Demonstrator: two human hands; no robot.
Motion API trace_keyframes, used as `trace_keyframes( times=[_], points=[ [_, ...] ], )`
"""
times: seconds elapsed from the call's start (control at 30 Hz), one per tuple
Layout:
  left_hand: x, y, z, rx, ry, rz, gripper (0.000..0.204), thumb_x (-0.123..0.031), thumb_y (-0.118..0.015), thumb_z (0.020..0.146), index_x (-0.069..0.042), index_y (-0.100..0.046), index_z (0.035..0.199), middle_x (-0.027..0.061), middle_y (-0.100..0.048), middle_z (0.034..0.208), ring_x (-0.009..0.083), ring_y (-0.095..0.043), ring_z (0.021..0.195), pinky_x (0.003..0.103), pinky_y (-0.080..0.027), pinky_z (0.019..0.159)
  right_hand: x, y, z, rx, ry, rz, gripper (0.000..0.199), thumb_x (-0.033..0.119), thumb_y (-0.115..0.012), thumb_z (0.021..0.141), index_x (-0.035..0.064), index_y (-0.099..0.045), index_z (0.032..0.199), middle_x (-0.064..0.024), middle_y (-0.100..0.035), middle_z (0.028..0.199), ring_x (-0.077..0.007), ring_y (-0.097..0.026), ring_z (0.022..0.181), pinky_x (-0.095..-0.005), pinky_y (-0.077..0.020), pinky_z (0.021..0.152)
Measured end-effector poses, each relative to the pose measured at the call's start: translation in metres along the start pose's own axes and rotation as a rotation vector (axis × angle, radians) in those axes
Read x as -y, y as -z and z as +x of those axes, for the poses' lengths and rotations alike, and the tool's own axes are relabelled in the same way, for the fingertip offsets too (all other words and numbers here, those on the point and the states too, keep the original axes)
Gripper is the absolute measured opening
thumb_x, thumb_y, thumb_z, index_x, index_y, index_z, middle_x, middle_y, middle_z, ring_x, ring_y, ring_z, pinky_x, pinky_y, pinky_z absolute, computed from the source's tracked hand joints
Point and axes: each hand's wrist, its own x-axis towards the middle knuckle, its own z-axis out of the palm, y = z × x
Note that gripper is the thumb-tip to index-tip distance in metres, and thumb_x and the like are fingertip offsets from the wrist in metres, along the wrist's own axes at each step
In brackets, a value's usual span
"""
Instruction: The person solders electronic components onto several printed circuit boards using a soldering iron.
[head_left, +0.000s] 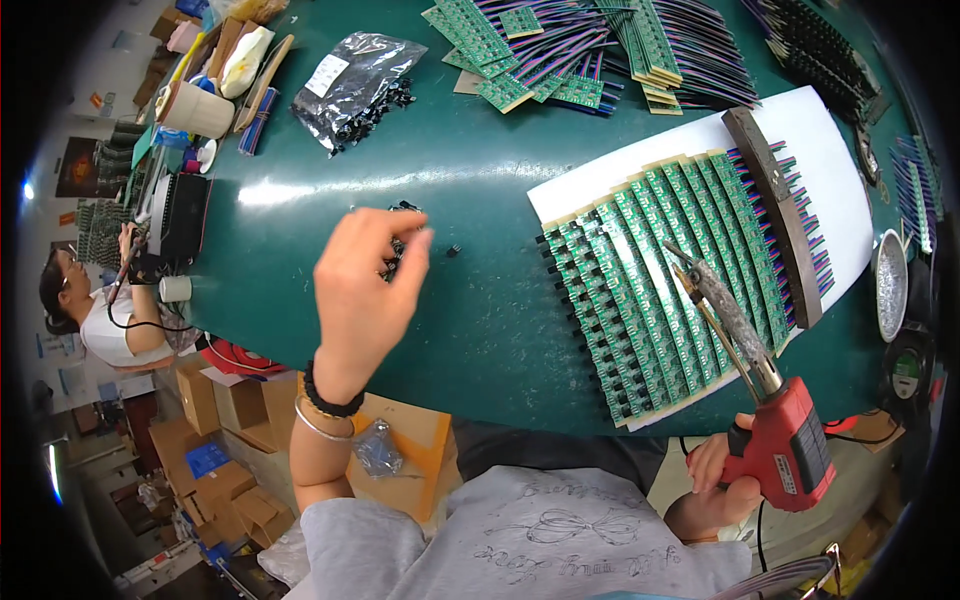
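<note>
Solder gun point(770, 420) in right hand point(715, 480) grip, tip up-left over boards point(660, 270); left hand point(365, 290) pinching black parts point(393, 262).

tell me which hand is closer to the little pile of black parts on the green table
Left. The left hand has its fingers right over the black parts; the right hand grips the red soldering gun far off.

A paper cup point(197, 108) and dark plastic bag point(355, 80) lie up-table; cardboard boxes point(215, 440) below.

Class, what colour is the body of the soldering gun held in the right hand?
Red, seen in the head view: soldering gun.
</note>
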Motion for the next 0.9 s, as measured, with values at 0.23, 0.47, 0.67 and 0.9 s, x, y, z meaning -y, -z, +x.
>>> trace_keyframes(
  times=[0.23, 0.47, 0.67, 0.9],
  points=[
    [-0.001, -0.022, -0.015, -0.007, -0.22, 0.2, 0.019, 0.004, -0.074, 0.075, -0.003, -0.067, 0.091, 0.0087, -0.064, 0.088, 0.0266, -0.059, 0.08, 0.036, -0.048, 0.067, 0.0, 0.004, 0.0, 0.169, 0.033, 0.018, 0.083, 0.055, -0.063, 0.091, -0.0125, -0.04, 0.134, 0.0, -0.045, 0.049, -0.0107, -0.042, 0.038, -0.0253, -0.0371, 0.041],
    [-0.087, -0.014, -0.042, 0.271, -0.389, -0.389, 0.022, 0.003, -0.073, 0.069, -0.002, -0.065, 0.089, 0.0083, -0.063, 0.084, 0.0244, -0.061, 0.069, 0.034, -0.051, 0.061, 0.016, -0.006, -0.007, 0.269, -0.136, -0.327, 0.053, 0.009, -0.065, 0.088, -0.0022, -0.045, 0.136, -0.0065, -0.06, 0.068, -0.0124, -0.054, 0.056, -0.0244, -0.0439, 0.053],
    [-0.126, -0.039, -0.066, 0.368, -0.425, -0.696, 0.025, 0.005, -0.072, 0.072, 0.003, -0.063, 0.096, 0.0102, -0.062, 0.086, 0.025, -0.062, 0.074, 0.033, -0.052, 0.063, 0.023, -0.013, 0.008, 0.382, -0.06, -0.532, 0.029, 0.001, -0.072, 0.081, 0.0055, -0.059, 0.107, -0.0051, -0.06, 0.073, -0.0156, -0.055, 0.062, -0.0274, -0.0445, 0.058],
    [-0.126, -0.049, -0.066, 0.419, -0.413, -0.842, 0.023, 0.006, -0.069, 0.076, 0.006, -0.062, 0.099, 0.0122, -0.061, 0.088, 0.0258, -0.061, 0.074, 0.031, -0.051, 0.063, 0.013, -0.007, 0.006, 0.365, -0.004, -0.359, 0.058, -0.006, -0.058, 0.084, 0.001, -0.037, 0.138, -0.0086, -0.057, 0.073, -0.0126, -0.051, 0.058, -0.0251, -0.0441, 0.054]
  ],
)
